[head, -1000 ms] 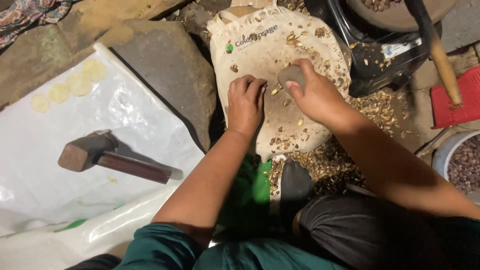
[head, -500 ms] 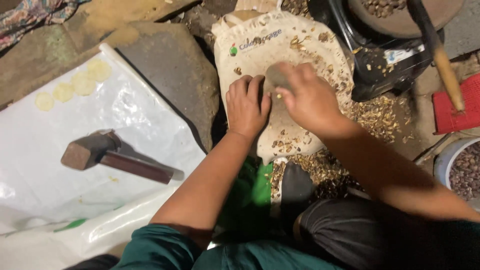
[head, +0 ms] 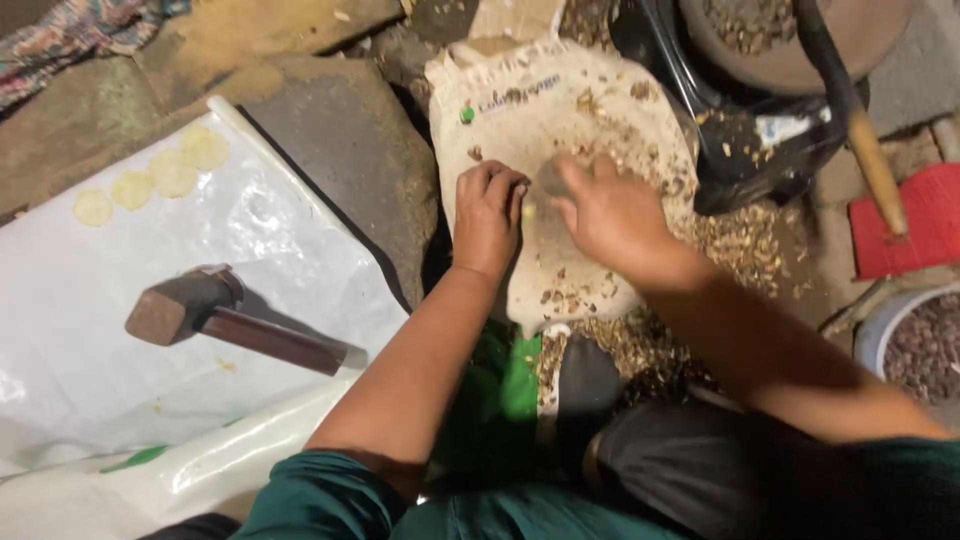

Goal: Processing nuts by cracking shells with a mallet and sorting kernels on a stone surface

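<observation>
A: State of right hand (head: 610, 215)?
B: Fingers grasp a grey stone (head: 553, 179) over the cloth-covered slab (head: 560, 120).
A: Left hand (head: 487, 215)?
B: Curled, pinching a small pale nut (head: 528, 211) on that slab.

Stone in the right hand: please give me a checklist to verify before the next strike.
1. Right hand grips the stone: ok.
2. Nut piece sits under the stone: cannot tell, blurred.
3. Left hand fingers away from the stone: not ok, very close.
4. Cloth covers the work surface: ok.
5. Hammer lies apart on the plastic sheet: ok.
</observation>
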